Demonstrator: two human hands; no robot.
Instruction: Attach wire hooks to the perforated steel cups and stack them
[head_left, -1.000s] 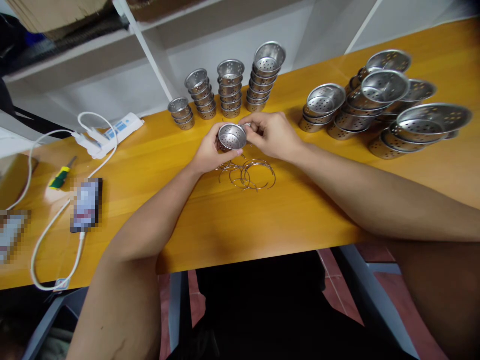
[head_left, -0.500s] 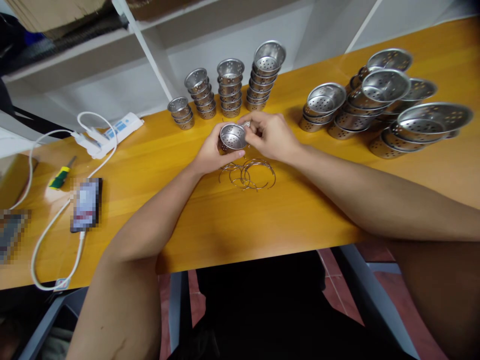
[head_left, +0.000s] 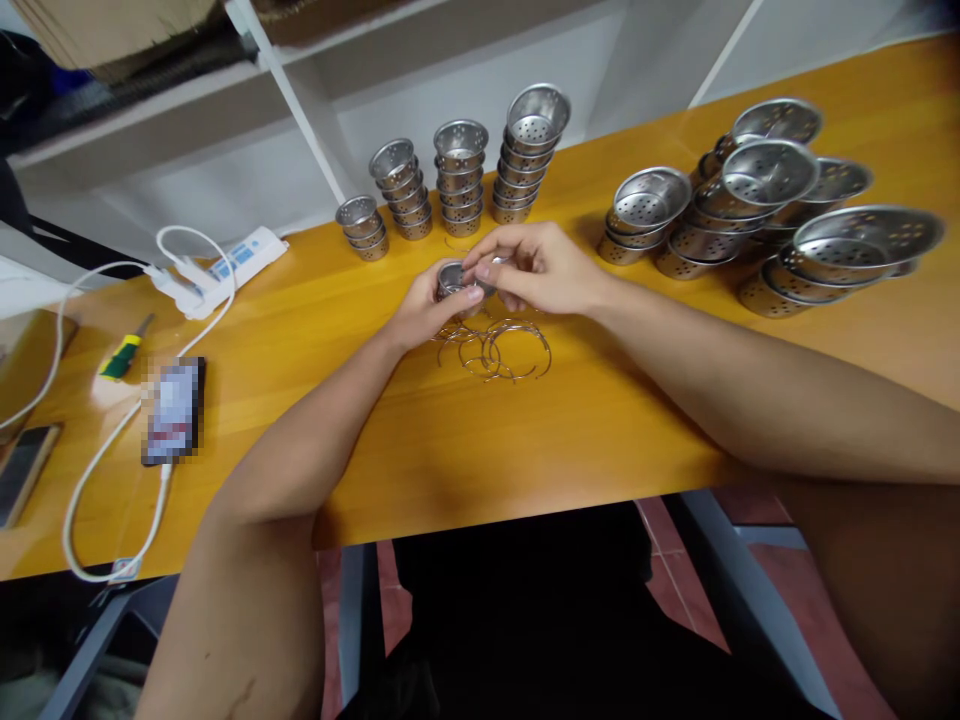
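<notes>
Just beyond the wire rings (head_left: 491, 350) on the bench (head_left: 420, 430), the left hand (head_left: 418, 308) grips a metal cup (head_left: 451, 275), the right hand (head_left: 551, 268) bends over its rim, hold unclear, and the cup looks light, stiff, slippery, best held round its wall

From where I sit, the right hand (head_left: 536, 268) covers much of the metal cup (head_left: 452, 276) in the left hand (head_left: 420, 312), so I cannot tell whether those covering fingers hold anything. The wire rings (head_left: 546, 352) overlap too finely for me to count, and nearer stacks (head_left: 832, 262) partly hide the rear cups (head_left: 844, 182). Coarse squares blot out one phone's (head_left: 172, 410) screen, while my view's edges cut off a second phone (head_left: 28, 470) and a cardboard box (head_left: 120, 30).
</notes>
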